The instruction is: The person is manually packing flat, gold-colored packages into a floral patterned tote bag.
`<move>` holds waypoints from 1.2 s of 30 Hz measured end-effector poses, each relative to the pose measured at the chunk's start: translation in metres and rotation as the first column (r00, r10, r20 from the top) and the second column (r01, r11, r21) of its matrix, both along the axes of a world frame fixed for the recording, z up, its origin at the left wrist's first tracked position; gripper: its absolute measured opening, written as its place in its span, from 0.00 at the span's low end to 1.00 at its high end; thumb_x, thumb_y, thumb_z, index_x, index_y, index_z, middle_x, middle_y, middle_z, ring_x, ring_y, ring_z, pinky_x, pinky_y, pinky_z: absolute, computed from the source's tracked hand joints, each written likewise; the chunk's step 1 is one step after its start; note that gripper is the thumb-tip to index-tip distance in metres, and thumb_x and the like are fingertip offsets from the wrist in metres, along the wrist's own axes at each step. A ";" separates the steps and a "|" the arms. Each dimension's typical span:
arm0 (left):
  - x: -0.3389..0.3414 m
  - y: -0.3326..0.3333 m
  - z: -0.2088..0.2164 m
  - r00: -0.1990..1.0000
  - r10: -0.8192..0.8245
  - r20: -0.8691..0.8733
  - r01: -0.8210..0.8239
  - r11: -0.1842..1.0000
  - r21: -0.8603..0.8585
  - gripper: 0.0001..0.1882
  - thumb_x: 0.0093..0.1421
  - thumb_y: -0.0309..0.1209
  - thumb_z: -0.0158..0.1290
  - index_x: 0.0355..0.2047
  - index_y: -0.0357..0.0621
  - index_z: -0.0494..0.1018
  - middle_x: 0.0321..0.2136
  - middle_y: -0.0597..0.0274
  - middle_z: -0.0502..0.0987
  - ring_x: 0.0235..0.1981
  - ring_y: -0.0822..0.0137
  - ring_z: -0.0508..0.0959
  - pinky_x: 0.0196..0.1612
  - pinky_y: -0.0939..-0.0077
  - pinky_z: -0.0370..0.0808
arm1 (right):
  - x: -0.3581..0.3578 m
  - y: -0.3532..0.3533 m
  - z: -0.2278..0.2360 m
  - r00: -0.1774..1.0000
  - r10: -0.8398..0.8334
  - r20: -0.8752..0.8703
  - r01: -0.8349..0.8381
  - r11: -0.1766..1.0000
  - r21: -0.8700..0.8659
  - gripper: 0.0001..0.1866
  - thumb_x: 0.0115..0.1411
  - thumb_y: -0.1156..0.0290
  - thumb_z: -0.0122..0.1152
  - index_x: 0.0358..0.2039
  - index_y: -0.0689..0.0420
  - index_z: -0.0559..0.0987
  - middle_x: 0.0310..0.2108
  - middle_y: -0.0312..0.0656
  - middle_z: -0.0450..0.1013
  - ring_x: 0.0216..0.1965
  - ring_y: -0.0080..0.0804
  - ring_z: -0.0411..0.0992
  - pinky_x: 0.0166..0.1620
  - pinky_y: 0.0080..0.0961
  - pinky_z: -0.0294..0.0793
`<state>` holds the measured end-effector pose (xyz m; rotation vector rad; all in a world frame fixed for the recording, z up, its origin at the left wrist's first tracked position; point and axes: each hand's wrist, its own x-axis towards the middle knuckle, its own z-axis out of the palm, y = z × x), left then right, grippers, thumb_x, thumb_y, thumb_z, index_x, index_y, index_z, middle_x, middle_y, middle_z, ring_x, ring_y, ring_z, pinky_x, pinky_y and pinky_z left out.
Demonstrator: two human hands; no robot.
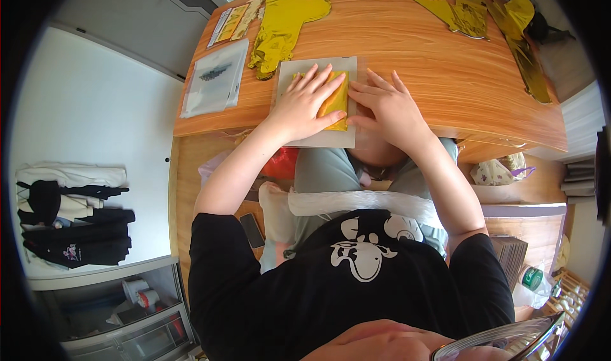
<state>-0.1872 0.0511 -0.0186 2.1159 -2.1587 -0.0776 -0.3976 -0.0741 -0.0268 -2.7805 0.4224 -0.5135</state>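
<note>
A grey board lies at the table's near edge, with a flat rectangular gold foil piece on it. My left hand rests palm down over the foil, fingers spread, hiding much of its left side. Beside the board's right edge is my right hand, its fingers stretched out and slightly apart. Its fingertips come close to the foil's right edge; whether they touch it I cannot tell. Neither hand grips anything.
The wooden table carries a crumpled gold foil sheet at far left and more gold foil at far right. Clear plastic sleeves lie left of the board, near small cards. A phone sits lower, beside my seat.
</note>
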 end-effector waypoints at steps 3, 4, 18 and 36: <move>-0.002 0.000 0.000 1.000 -0.021 0.012 0.021 1.000 -0.018 0.39 0.67 0.57 0.49 0.74 0.62 0.52 0.74 0.50 0.50 0.74 0.44 0.49 0.73 0.44 0.47 | -0.001 -0.002 -0.006 0.996 0.042 0.074 -0.037 0.997 -0.066 0.28 0.60 0.51 0.64 0.56 0.54 0.79 0.61 0.35 0.73 0.68 0.46 0.61 0.70 0.60 0.52; -0.004 0.000 -0.001 0.999 -0.016 0.034 0.016 0.999 -0.028 0.39 0.66 0.57 0.49 0.73 0.62 0.53 0.73 0.50 0.51 0.74 0.44 0.49 0.73 0.44 0.47 | 0.000 -0.001 -0.006 0.996 0.043 0.073 -0.038 0.997 -0.067 0.28 0.60 0.51 0.64 0.56 0.54 0.79 0.61 0.35 0.73 0.68 0.46 0.61 0.70 0.60 0.52; -0.007 0.005 0.004 0.991 -0.122 0.047 0.122 0.993 0.005 0.42 0.60 0.58 0.56 0.72 0.66 0.56 0.73 0.54 0.51 0.74 0.46 0.49 0.72 0.41 0.48 | -0.058 0.054 -0.014 0.952 -0.216 0.215 0.097 0.884 0.458 0.09 0.60 0.68 0.67 0.35 0.60 0.80 0.31 0.42 0.75 0.34 0.36 0.74 0.37 0.29 0.73; -0.060 0.007 0.014 0.944 -0.326 -0.056 0.323 0.944 -0.069 0.35 0.63 0.46 0.55 0.69 0.54 0.62 0.71 0.56 0.59 0.73 0.52 0.55 0.72 0.40 0.49 | -0.038 0.103 -0.082 0.827 -0.499 0.260 -0.440 -0.285 0.851 0.10 0.71 0.68 0.57 0.45 0.62 0.79 0.40 0.44 0.81 0.44 0.31 0.80 0.53 0.29 0.78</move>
